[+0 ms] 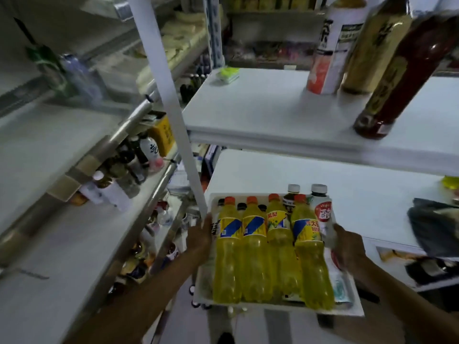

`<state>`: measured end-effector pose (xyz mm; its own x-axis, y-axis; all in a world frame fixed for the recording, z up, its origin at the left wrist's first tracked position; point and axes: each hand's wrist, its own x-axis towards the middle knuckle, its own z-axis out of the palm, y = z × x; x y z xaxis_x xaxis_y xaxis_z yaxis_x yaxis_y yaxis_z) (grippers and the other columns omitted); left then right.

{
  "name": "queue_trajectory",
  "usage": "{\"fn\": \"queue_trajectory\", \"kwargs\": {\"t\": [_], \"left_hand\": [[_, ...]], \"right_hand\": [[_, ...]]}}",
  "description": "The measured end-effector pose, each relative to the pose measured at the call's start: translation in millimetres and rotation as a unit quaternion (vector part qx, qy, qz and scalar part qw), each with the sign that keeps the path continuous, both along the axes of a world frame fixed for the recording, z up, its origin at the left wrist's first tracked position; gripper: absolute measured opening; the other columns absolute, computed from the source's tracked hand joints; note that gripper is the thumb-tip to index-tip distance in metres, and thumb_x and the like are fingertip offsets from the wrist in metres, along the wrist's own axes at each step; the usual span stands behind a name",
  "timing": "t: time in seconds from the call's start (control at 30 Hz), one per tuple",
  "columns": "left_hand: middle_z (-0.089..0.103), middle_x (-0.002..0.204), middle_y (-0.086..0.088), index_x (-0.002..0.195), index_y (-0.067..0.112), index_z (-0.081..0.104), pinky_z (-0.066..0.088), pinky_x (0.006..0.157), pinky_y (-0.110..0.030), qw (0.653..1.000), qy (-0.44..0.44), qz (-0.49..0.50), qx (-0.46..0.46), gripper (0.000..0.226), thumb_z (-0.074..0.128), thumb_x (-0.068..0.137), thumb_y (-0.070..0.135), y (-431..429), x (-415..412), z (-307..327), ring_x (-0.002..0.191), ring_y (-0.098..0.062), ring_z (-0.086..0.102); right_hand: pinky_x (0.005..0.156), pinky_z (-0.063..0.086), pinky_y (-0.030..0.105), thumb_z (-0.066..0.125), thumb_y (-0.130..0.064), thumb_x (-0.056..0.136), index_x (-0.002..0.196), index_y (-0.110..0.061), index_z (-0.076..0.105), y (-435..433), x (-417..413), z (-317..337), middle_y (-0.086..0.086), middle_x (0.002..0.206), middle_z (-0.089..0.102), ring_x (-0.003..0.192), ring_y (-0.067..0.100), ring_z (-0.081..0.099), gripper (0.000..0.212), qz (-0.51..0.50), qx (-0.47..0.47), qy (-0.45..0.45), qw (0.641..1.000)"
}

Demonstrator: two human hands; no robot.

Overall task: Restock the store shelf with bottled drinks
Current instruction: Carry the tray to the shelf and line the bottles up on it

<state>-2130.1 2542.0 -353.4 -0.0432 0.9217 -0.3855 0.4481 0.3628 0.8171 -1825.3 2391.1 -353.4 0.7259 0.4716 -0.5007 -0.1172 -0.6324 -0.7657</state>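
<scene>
Left hand [198, 238] and right hand [347, 247], each grip clasping the tray [354, 307]; bottles [255, 247] in transit; next, presumably: unload onto shelf [360, 207].

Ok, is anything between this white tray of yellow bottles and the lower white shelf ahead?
Nothing visible does. The white rectangular tray of yellow bottles faces bare lower white shelf board; a dark bundle lies off to its right, a white upright post to the left.
</scene>
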Motion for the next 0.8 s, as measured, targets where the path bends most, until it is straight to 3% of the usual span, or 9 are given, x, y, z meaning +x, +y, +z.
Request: {"fn": "queue_trajectory", "kwargs": {"t": [0.07, 0.17, 0.23, 0.33, 0.4, 0.5, 0.67, 0.8], "left_hand": [[0.066, 0.115, -0.018, 0.128, 0.004, 0.055, 0.043, 0.071, -0.028, 1.000, 0.013, -0.021, 0.008, 0.055, 0.047, 0.097, 0.049, 33, 8, 2, 0.104, -0.033, 0.063], [0.061, 0.073, -0.013, 0.078, 0.009, 0.053, 0.042, 0.058, -0.030, 0.999, -0.040, -0.025, 0.020, 0.049, 0.053, 0.090, 0.056, 71, 28, -4, 0.070, -0.029, 0.060], [0.049, 0.058, -0.007, 0.060, 0.012, 0.044, 0.039, 0.060, -0.031, 0.999, -0.035, -0.005, 0.011, 0.055, 0.052, 0.090, 0.058, 95, 42, -15, 0.060, -0.025, 0.053], [0.051, 0.061, -0.003, 0.060, 0.016, 0.049, 0.041, 0.065, -0.030, 0.997, 0.026, -0.057, -0.032, 0.058, 0.042, 0.094, 0.062, 122, 55, -42, 0.057, -0.017, 0.050], [0.051, 0.062, -0.001, 0.060, 0.018, 0.048, 0.042, 0.067, -0.030, 0.996, 0.020, -0.074, -0.039, 0.055, 0.041, 0.095, 0.060, 134, 62, -51, 0.059, -0.017, 0.050], [0.039, 0.050, -0.006, 0.051, 0.014, 0.035, 0.030, 0.053, -0.030, 0.995, 0.044, -0.083, -0.025, 0.064, 0.038, 0.097, 0.058, 149, 74, -53, 0.049, -0.019, 0.041], [0.040, 0.055, -0.007, 0.055, 0.022, 0.030, 0.035, 0.062, -0.035, 0.996, 0.028, -0.082, -0.003, 0.056, 0.044, 0.094, 0.059, 169, 91, -50, 0.060, -0.020, 0.046], [0.040, 0.054, -0.008, 0.063, 0.034, 0.026, 0.031, 0.054, -0.030, 0.993, 0.036, -0.104, 0.039, 0.043, 0.041, 0.099, 0.050, 176, 102, -45, 0.050, -0.019, 0.039]], "right_hand": [[0.052, 0.038, 0.029, 0.047, -0.035, 0.100, 0.071, -0.011, 0.053, 19, 1, -1, 0.010, 0.068, 0.054, 0.056, 0.021, 0.048, 0.038, -0.031, 0.001, -0.008, 0.999], [0.056, 0.038, 0.033, 0.052, -0.035, 0.099, 0.070, 0.000, 0.055, 43, 11, -8, 0.019, 0.070, 0.056, 0.054, 0.025, 0.048, 0.045, -0.081, 0.027, -0.011, 0.996], [0.059, 0.045, 0.041, 0.054, -0.035, 0.098, 0.078, 0.004, 0.058, 59, 17, -12, 0.019, 0.070, 0.057, 0.054, 0.026, 0.051, 0.044, -0.100, 0.043, 0.009, 0.994], [0.070, 0.050, 0.047, 0.053, -0.030, 0.099, 0.071, 0.000, 0.055, 80, 26, -19, 0.017, 0.082, 0.059, 0.067, 0.028, 0.054, 0.041, -0.110, 0.040, -0.009, 0.993], [0.062, 0.045, 0.040, 0.052, -0.029, 0.099, 0.065, -0.003, 0.052, 90, 36, -27, 0.016, 0.078, 0.058, 0.060, 0.027, 0.051, 0.043, -0.106, 0.044, -0.023, 0.993], [0.055, 0.038, 0.034, 0.052, -0.027, 0.099, 0.061, -0.004, 0.047, 99, 48, -37, 0.011, 0.066, 0.052, 0.054, 0.023, 0.047, 0.045, -0.116, 0.055, 0.000, 0.992], [0.057, 0.040, 0.028, 0.052, -0.025, 0.100, 0.066, -0.006, 0.049, 115, 56, -34, 0.009, 0.070, 0.052, 0.061, 0.017, 0.050, 0.038, -0.133, 0.094, 0.030, 0.986], [0.060, 0.044, 0.027, 0.050, -0.025, 0.100, 0.071, -0.008, 0.051, 125, 65, -30, 0.011, 0.074, 0.054, 0.064, 0.017, 0.053, 0.034, -0.122, 0.114, 0.066, 0.984]]}}
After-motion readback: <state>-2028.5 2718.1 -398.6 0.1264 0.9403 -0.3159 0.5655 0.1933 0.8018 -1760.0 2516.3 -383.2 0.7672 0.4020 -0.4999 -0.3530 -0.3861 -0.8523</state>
